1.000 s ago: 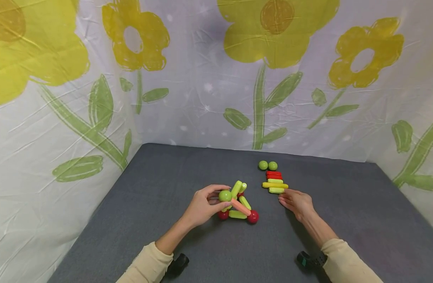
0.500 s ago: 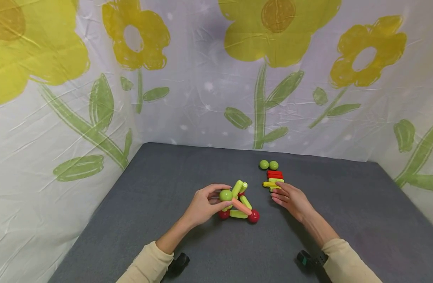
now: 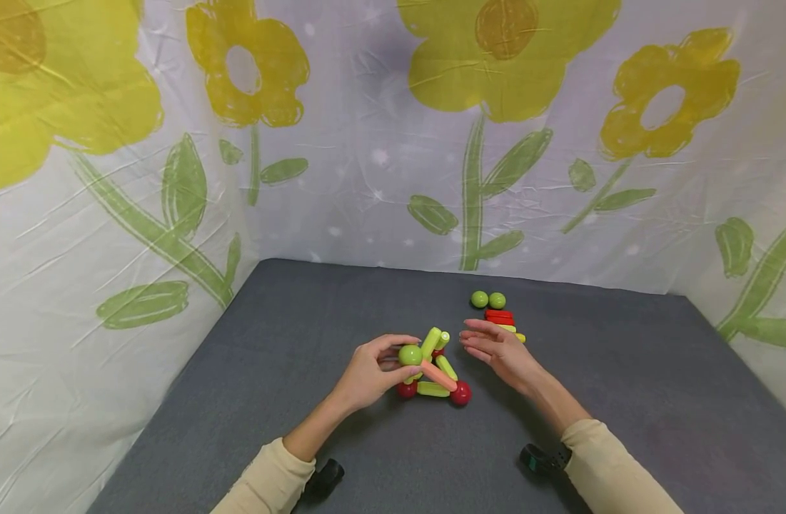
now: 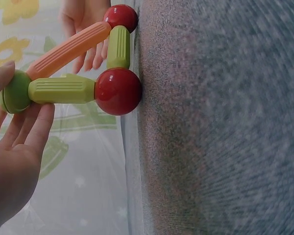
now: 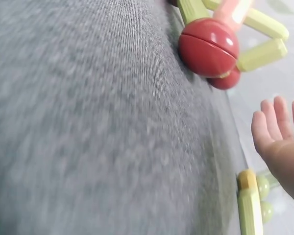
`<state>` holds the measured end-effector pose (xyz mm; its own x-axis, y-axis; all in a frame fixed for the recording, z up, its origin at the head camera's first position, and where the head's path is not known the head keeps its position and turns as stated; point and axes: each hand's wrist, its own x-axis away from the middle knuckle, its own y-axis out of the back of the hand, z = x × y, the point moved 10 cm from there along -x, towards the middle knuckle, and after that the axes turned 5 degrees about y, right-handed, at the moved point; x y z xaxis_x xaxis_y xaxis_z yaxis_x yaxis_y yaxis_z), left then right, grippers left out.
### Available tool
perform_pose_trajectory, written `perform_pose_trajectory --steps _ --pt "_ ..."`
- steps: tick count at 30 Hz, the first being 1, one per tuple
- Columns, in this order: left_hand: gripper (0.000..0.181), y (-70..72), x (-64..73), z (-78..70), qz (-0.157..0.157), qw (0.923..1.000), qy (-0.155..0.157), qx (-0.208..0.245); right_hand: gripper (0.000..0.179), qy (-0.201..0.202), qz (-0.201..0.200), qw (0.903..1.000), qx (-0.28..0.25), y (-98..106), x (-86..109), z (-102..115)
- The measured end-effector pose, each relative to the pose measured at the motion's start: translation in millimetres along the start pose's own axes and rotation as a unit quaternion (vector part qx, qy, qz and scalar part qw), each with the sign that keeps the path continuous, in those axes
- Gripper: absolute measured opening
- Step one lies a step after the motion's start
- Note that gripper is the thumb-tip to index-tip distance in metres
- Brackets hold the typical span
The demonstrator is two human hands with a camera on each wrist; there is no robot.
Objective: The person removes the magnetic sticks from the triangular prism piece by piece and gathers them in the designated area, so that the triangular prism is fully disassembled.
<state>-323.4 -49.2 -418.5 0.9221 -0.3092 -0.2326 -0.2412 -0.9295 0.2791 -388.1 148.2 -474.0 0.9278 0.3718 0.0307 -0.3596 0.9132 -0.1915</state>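
Note:
My left hand (image 3: 369,373) pinches a green ball (image 3: 410,355) at the top of a frame of magnetic sticks and balls. From that ball an orange stick (image 3: 439,376) slopes down to a red ball (image 3: 460,394), and a light green stick (image 4: 63,90) runs to another red ball (image 4: 118,91). More light green sticks (image 3: 433,390) form the base on the table. Two light green sticks (image 3: 430,344) rise at the back with free upper ends. My right hand (image 3: 505,358) hovers right of the frame, fingers extended, nothing visible in it.
Behind the right hand lies a row of loose sticks: red sticks (image 3: 498,316), a yellow stick (image 3: 520,338) and a light green stick (image 5: 250,213). Two green balls (image 3: 488,300) sit beyond them. A flowered cloth (image 3: 367,178) hangs around the dark grey table (image 3: 290,307).
My right hand has moved left, from beside the near end of the stick row, across it, towards the frame. The left hand keeps its grip on the green ball.

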Motion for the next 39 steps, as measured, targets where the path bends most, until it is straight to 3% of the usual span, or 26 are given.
perform_pose_trajectory --steps 12,18,29,39 --pt "0.044 -1.5 0.6 1.2 0.008 0.9999 0.000 0.014 0.057 0.031 0.074 0.9952 0.055 -32.0 -12.6 -6.7" --pt "0.044 -1.6 0.6 1.7 0.007 0.9999 -0.001 0.010 0.058 0.036 0.076 0.9946 0.061 -41.4 -18.3 -8.8" --pt "0.044 -1.6 0.2 2.0 0.007 0.9999 0.001 0.009 0.039 0.038 -0.006 0.9934 0.109 -31.8 -24.6 -11.1" --pt "0.045 -1.3 0.0 2.0 0.008 0.9999 -0.002 0.011 0.040 0.033 -0.054 0.9941 0.087 -25.4 -29.0 -16.3"
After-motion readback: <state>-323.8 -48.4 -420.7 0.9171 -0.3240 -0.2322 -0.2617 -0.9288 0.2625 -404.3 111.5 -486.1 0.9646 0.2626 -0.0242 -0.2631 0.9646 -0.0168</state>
